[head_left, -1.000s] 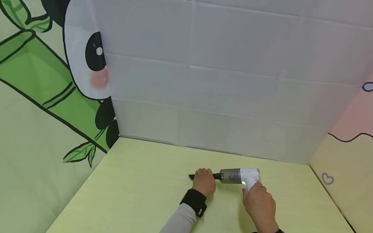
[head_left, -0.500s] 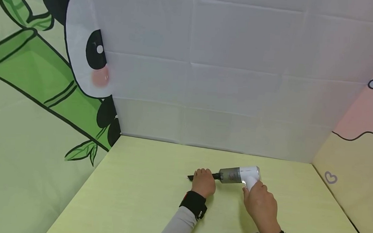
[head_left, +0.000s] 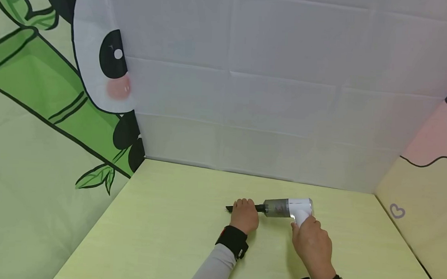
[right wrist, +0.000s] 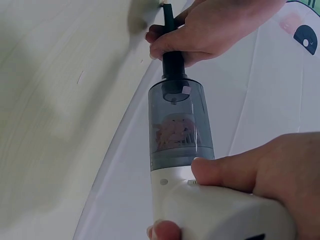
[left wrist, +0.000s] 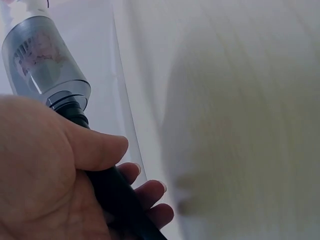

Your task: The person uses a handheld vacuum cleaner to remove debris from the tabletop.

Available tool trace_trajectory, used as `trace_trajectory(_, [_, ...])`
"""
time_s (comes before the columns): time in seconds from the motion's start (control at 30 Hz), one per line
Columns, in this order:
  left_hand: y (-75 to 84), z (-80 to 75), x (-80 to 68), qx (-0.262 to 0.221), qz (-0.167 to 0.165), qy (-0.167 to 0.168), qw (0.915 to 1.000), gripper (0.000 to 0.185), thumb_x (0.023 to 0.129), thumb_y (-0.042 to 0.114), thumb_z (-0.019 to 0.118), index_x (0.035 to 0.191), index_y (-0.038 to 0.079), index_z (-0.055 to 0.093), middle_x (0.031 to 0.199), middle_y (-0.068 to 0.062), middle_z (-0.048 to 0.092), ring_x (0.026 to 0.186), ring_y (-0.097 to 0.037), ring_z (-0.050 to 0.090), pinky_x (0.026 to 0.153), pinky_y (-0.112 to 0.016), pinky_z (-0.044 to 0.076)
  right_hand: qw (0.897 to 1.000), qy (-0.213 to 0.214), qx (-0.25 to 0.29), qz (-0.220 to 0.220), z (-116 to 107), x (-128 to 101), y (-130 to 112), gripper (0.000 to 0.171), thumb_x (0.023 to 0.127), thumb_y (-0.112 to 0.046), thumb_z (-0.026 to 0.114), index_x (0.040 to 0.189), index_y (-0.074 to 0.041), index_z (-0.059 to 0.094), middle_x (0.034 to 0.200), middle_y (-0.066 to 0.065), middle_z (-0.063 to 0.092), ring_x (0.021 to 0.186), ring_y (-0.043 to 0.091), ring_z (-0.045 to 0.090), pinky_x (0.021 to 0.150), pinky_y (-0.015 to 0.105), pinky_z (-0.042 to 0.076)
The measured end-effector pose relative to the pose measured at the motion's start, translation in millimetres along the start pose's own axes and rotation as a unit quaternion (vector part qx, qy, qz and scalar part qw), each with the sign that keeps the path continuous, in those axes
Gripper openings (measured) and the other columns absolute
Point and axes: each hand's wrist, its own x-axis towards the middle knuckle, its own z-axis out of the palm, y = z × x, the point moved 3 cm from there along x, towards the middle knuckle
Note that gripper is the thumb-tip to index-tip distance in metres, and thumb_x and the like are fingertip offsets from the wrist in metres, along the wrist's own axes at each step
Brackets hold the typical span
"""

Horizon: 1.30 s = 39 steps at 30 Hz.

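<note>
Bamboo-and-panda printed cloth (head_left: 41, 106) walls your left side, well apart from the work. Your left hand (head_left: 244, 215) wraps its fingers round the slim black plastic nozzle (right wrist: 173, 62) of the small white-and-grey handheld vacuum (head_left: 288, 208), which lies mid-table, pointing left. Your right hand (head_left: 312, 243) grips its white handle. Judging by this, the nozzle is still seated in the smoky dust cup (right wrist: 176, 125). The pale yellow-green tabletop (head_left: 167, 237) gives open room leftward and toward you; the white creased backdrop (head_left: 285, 96) stands near behind.

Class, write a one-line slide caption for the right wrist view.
Right hand grips a handheld vacuum while the left hand holds its black nozzle.
</note>
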Motion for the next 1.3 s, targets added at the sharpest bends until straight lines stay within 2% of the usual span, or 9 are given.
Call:
trace_trajectory(0.13, [1.5, 4.3, 2.0, 0.008, -0.006, 0.004, 0.9999, 0.025, 0.101, 0.017, 0.057, 0.113, -0.004, 0.059, 0.109, -0.021, 0.061, 0.114, -0.039, 0.057, 0.108, -0.046, 0.045, 0.997, 0.066, -0.007, -0.040, 2, 1, 1, 0.047, 0.081, -0.018, 0.083, 0.082, 0.018, 0.052, 0.061, 0.023, 0.052, 0.040, 0.033, 0.051, 0.031, 0.044, 0.043])
trace_trajectory(0.23, [3.8, 6.9, 4.1, 0.001, -0.008, 0.016, 0.9998, 0.023, 0.101, 0.016, 0.056, 0.112, -0.004, 0.058, 0.108, -0.021, 0.061, 0.114, -0.039, 0.056, 0.107, -0.048, 0.045, 0.989, 0.130, -0.014, -0.074, 1, 2, 3, 0.048, 0.075, -0.015, 0.087, 0.082, 0.018, 0.052, 0.059, 0.022, 0.050, 0.036, 0.033, 0.048, 0.029, 0.044, 0.040])
trace_trajectory(0.37, [9.0, 5.8, 6.2, -0.032, -0.018, 0.025, 0.9990, 0.020, 0.101, 0.013, 0.056, 0.110, -0.004, 0.057, 0.109, -0.023, 0.059, 0.115, -0.042, 0.055, 0.103, -0.059, 0.045, 0.981, 0.173, -0.015, -0.092, -2, 5, 7, 0.050, 0.071, -0.013, 0.089, 0.085, 0.019, 0.053, 0.061, 0.023, 0.050, 0.035, 0.033, 0.047, 0.028, 0.045, 0.039])
trace_trajectory(0.47, [13.9, 3.4, 7.3, -0.050, -0.031, 0.020, 0.9981, 0.016, 0.101, 0.012, 0.056, 0.106, -0.003, 0.055, 0.107, -0.022, 0.057, 0.114, -0.042, 0.053, 0.097, -0.070, 0.044, 0.983, 0.165, -0.007, -0.082, -3, 7, 11, 0.052, 0.073, -0.013, 0.089, 0.089, 0.020, 0.053, 0.063, 0.025, 0.052, 0.036, 0.034, 0.048, 0.029, 0.046, 0.039])
trace_trajectory(0.6, [19.7, 2.3, 10.3, -0.056, -0.045, -0.004, 0.9974, 0.014, 0.101, 0.013, 0.056, 0.103, 0.000, 0.053, 0.105, -0.020, 0.055, 0.115, -0.041, 0.052, 0.095, -0.074, 0.042, 0.988, 0.144, 0.003, -0.064, -3, 10, 17, 0.052, 0.075, -0.014, 0.088, 0.090, 0.021, 0.052, 0.064, 0.025, 0.051, 0.037, 0.035, 0.048, 0.028, 0.046, 0.038])
trace_trajectory(0.87, [26.7, 5.6, 25.9, -0.075, -0.051, -0.040, 0.9951, 0.018, 0.105, 0.023, 0.053, 0.111, 0.005, 0.052, 0.110, -0.015, 0.052, 0.122, -0.037, 0.046, 0.098, -0.077, 0.038, 0.989, 0.135, 0.008, -0.055, -9, 20, 28, 0.048, 0.077, -0.014, 0.086, 0.087, 0.020, 0.052, 0.063, 0.024, 0.050, 0.036, 0.036, 0.047, 0.028, 0.047, 0.038])
trace_trajectory(1.03, [33.7, 5.3, 34.2, -0.070, -0.046, -0.054, 0.9950, 0.020, 0.105, 0.025, 0.054, 0.111, 0.006, 0.050, 0.109, -0.014, 0.050, 0.118, -0.035, 0.046, 0.097, -0.074, 0.041, 0.992, 0.120, 0.011, -0.044, -13, 27, 37, 0.048, 0.079, -0.014, 0.085, 0.087, 0.020, 0.052, 0.064, 0.025, 0.051, 0.037, 0.035, 0.047, 0.029, 0.047, 0.038])
trace_trajectory(1.3, [48.2, 9.3, 44.4, -0.038, -0.041, -0.046, 0.9974, 0.020, 0.104, 0.025, 0.057, 0.111, 0.007, 0.051, 0.110, -0.013, 0.052, 0.120, -0.034, 0.048, 0.096, -0.072, 0.044, 0.990, 0.134, 0.005, -0.052, -15, 34, 51, 0.048, 0.077, -0.013, 0.086, 0.084, 0.021, 0.053, 0.062, 0.026, 0.052, 0.036, 0.035, 0.047, 0.028, 0.047, 0.037])
